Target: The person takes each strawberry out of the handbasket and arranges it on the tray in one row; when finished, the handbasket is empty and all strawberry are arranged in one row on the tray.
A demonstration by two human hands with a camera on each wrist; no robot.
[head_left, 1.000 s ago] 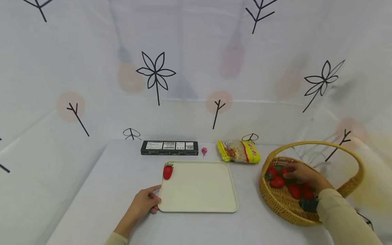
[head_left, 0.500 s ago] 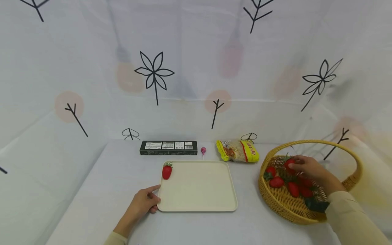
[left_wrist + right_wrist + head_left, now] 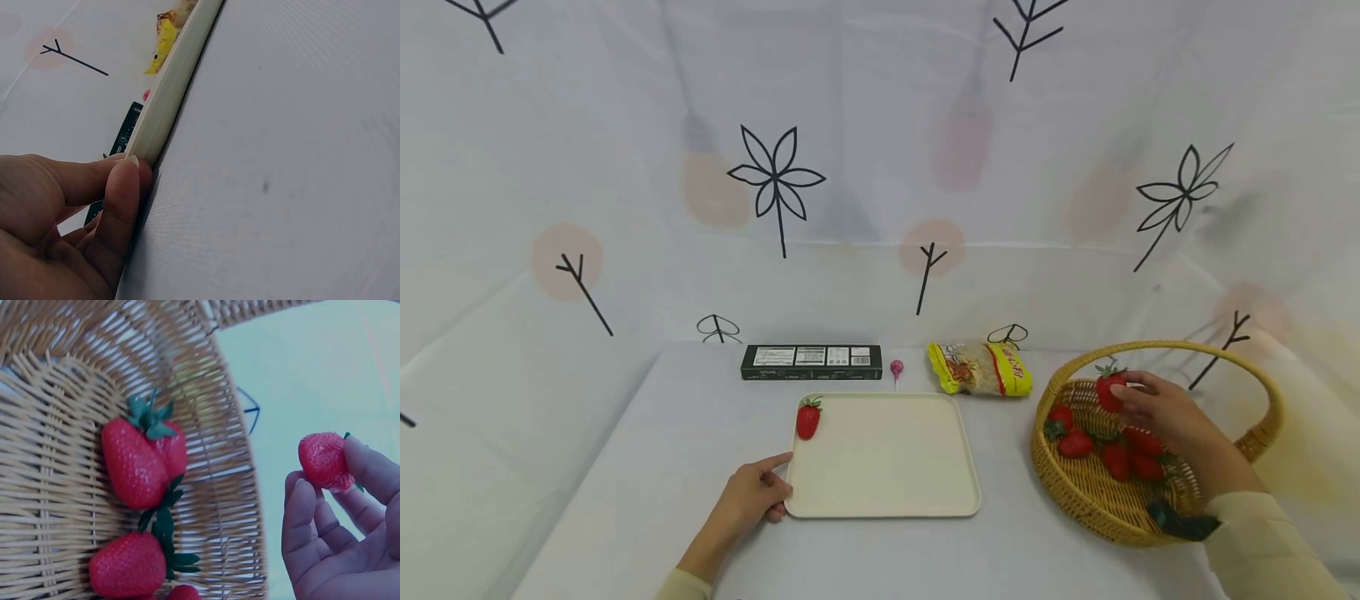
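Note:
My right hand [image 3: 1172, 417] pinches a red strawberry [image 3: 1109, 390] with green leaves, raised over the far part of the wicker basket [image 3: 1060, 492]. In the right wrist view this strawberry [image 3: 324, 461] sits between thumb and fingertips, beyond the basket's rim. Several other strawberries [image 3: 1116, 461] lie inside the basket. At the left, my left hand [image 3: 752, 497] grips the edge of a cream tray [image 3: 887, 458]; the left wrist view has the thumb and a finger at the tray's rim [image 3: 164, 106]. One strawberry [image 3: 808, 422] rests in the tray's far left corner.
Behind the tray stand a dark flat box [image 3: 811, 362], a pink lollipop [image 3: 897, 367] and a yellow food packet [image 3: 981, 369]. The basket's tall handle [image 3: 1165, 344] arches over it. A dark object [image 3: 1183, 522], kind unclear, shows by the right cuff. Patterned cloth [image 3: 850, 167] hangs behind.
The right hand has taken a strawberry from the pile in the basket and lifted it up. The left hand stays on the tray, which keeps its place.

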